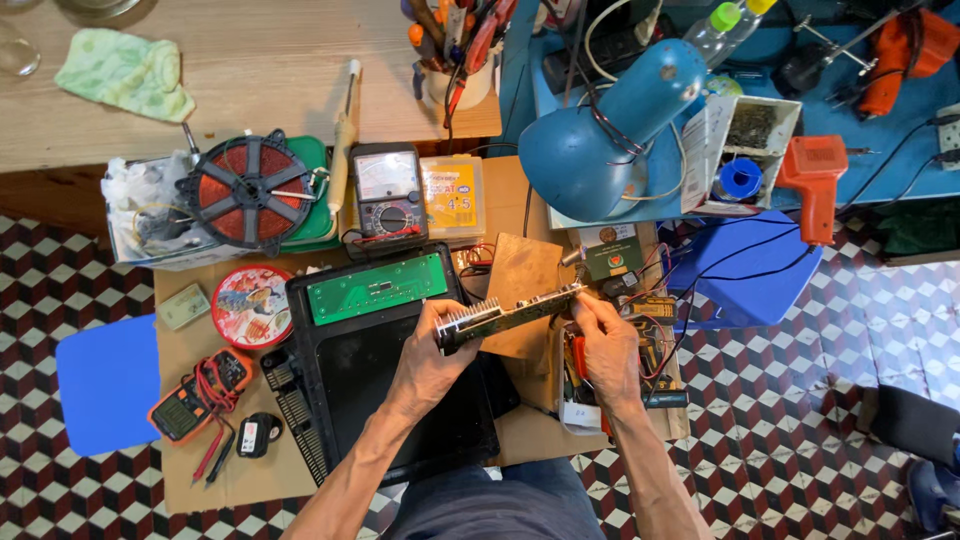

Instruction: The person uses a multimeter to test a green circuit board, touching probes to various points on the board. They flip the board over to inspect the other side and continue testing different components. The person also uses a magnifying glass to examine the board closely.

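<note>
- The black appliance housing (pixel 400 400) is lying flat on the cardboard sheet (pixel 200 470), directly under the person's forearms, with a green display board (pixel 377 288) resting along its upper edge.
- The blue desk lamp (pixel 600 140) is hanging over the upper right of the work area, its shade pointing down toward the bench.
- The copper induction coil (pixel 247 192) is sitting on the green mat to the upper left, well apart from both hands; an analogue multimeter (pixel 389 192) is lying just beside it.
- The circuit board (pixel 510 315) is being held edge-on above the housing, tilted up toward the right, with its finned heatsink at the left end.
- The left hand (pixel 435 345) is closing around the heatsink end, fingers wrapped over it.
- The right hand (pixel 600 335) is pinching the opposite end between thumb and fingertips, so the board is spanning the 2 grips.
- Judgement: the step in hand appears to be inspection of the board; any further handling is calling for a steady 2-handed hold, as wires (pixel 660 290) are trailing from the right end.
</note>
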